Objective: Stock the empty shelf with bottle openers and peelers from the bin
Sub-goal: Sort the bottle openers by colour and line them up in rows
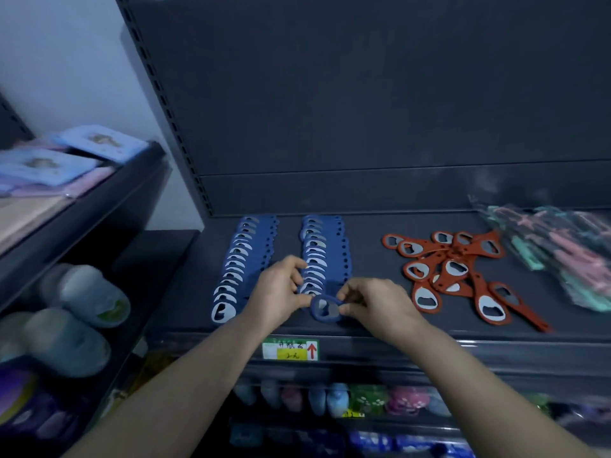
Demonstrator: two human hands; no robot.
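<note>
I hold one blue opener (325, 309) with both hands, at the front end of the second blue row (322, 252). My left hand (281, 289) pinches its left edge with curled fingers. My right hand (373, 302) pinches its right edge. It is just above the dark shelf (363, 233). Another blue row (238, 266) lies to the left. Red openers (463, 276) lie in a messy pile to the right. Bagged peelers (562, 252) sit at the far right.

Both bare forearms reach forward; the left hand (281, 292) and right hand (373, 300) meet, fingers curled, pinching together
</note>
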